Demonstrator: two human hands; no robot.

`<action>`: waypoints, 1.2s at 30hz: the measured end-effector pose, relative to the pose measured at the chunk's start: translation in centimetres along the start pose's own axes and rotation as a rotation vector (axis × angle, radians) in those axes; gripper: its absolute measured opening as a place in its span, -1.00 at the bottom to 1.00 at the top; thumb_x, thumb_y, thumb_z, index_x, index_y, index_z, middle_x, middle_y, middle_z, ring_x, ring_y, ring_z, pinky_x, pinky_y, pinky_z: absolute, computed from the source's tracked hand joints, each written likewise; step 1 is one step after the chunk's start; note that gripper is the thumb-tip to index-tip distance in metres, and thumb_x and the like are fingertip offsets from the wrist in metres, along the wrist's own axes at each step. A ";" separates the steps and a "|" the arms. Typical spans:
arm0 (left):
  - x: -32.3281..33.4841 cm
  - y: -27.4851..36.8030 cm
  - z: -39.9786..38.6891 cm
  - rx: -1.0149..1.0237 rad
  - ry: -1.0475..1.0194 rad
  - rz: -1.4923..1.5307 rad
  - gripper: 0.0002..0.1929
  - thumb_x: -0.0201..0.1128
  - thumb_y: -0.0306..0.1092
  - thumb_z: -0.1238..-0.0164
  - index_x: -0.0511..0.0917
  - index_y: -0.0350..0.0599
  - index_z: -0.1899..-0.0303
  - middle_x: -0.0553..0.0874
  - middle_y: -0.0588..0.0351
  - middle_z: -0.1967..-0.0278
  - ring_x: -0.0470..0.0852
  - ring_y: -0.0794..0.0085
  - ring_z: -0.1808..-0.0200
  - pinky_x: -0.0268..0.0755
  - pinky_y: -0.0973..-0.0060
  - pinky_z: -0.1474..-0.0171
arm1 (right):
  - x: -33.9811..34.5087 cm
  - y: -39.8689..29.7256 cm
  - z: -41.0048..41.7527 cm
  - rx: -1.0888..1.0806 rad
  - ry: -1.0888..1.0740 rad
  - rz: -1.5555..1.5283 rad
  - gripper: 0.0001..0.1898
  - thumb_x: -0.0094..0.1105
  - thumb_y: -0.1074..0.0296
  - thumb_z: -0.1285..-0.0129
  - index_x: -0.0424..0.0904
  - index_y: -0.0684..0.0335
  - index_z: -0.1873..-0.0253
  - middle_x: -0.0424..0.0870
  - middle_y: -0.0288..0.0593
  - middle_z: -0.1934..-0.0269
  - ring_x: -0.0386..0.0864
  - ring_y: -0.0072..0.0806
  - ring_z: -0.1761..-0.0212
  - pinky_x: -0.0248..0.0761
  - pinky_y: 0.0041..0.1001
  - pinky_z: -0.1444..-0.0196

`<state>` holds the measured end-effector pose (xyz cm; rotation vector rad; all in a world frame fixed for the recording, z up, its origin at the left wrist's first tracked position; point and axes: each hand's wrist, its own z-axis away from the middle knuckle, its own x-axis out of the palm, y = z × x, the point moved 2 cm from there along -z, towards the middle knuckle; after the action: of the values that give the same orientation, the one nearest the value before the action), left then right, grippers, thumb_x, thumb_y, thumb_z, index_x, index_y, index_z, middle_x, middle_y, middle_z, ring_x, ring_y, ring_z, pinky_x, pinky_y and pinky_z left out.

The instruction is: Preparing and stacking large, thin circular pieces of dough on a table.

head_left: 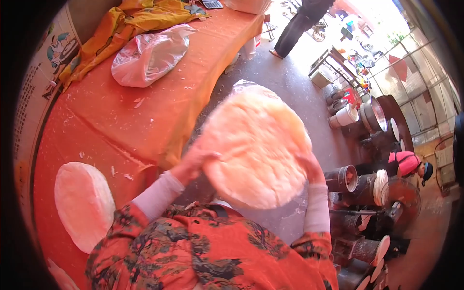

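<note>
Between my two hands I hold a large round stack of thin flatbreads or pancakes point(257, 148), wrinkled on top and slightly blurred. My left hand point(194, 161) grips its left edge, thumb on the upper face. On the opposite edge my right hand point(311, 165) has hold, its fingers partly hidden. Clear plastic point(248, 86) shows at the stack's far rim. Another round pale stack point(85, 206) lies on the orange-covered table point(108, 123), left of my left sleeve.
A crumpled plastic bag point(152, 56) and yellow cloth point(145, 18) lie on the table. Along the right stand round cookers point(362, 188), a fan point(402, 203) and a white bucket point(346, 116). A person in pink point(404, 163) bends there; another person's legs point(297, 30) stand ahead.
</note>
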<state>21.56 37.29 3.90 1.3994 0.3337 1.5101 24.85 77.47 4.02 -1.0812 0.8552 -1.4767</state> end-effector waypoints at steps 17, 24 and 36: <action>2.9 -3.5 -33.8 -0.299 -0.210 -0.085 -0.17 0.37 -0.59 0.13 0.25 -0.10 -0.32 0.55 0.10 -0.10 0.53 0.39 -0.13 0.43 0.39 -0.17 | -17.0 6.2 -14.5 0.154 0.402 -0.262 -0.53 0.27 0.55 -0.12 0.46 0.28 -0.18 0.62 -0.20 0.02 0.59 -0.38 0.01 0.49 -0.36 -0.07; -2.8 -3.7 -48.0 -0.302 -0.071 -0.167 -0.11 0.40 -0.60 0.16 0.20 -0.16 -0.35 0.54 0.05 -0.12 0.50 0.34 -0.16 0.37 0.39 -0.21 | -18.6 7.3 -29.1 0.276 0.375 -0.392 -0.45 0.25 0.53 -0.14 0.35 0.28 -0.25 0.54 -0.15 -0.10 0.50 -0.26 -0.13 0.38 -0.25 -0.25; -11.4 -10.8 -57.2 -0.396 0.089 -0.417 -0.04 0.46 -0.50 0.18 0.13 -0.29 -0.38 0.51 -0.12 -0.16 0.49 0.28 -0.17 0.32 0.45 -0.23 | -22.4 16.6 -39.5 0.500 0.352 -0.327 -0.47 0.25 0.45 -0.20 0.33 0.36 -0.26 0.52 -0.12 -0.15 0.51 -0.27 -0.15 0.36 -0.28 -0.28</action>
<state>-24.79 56.69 -27.53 0.8866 0.3349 1.2127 -6.31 95.08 -28.46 -0.6096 0.5061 -2.0607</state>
